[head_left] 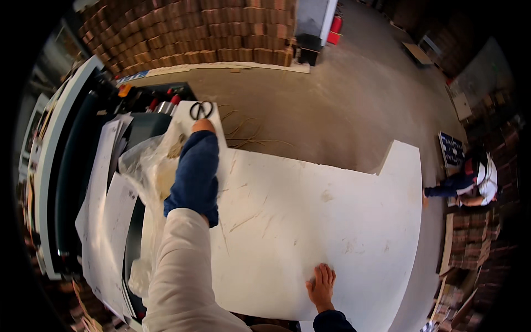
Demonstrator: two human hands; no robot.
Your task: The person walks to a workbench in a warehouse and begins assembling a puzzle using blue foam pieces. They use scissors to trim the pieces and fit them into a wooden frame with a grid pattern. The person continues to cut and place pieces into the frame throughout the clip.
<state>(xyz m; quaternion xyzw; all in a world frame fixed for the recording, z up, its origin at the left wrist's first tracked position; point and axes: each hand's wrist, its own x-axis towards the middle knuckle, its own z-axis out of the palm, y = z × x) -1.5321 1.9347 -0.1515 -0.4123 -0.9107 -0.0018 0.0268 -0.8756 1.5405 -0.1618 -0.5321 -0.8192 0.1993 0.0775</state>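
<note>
Left hand [202, 126] stretched to upper left of frame, just below scissors [201, 109]; grip hidden, cannot tell. Scissors' long axis roughly across. Right hand [322, 285] lower centre, flat open on white desk [332, 210], far off.

Table [343, 221]: before us, running left to right.
Scissors [201, 109]: on its far left corner, just beyond our left hand [202, 126].
Right hand [322, 285]: flat on its near edge.
Plastic bag [145, 166]: left of our left arm.
Machine [72, 166]: further left.
Stacked boxes [210, 30]: far behind.
Another person [470, 182]: right of the table.
</note>
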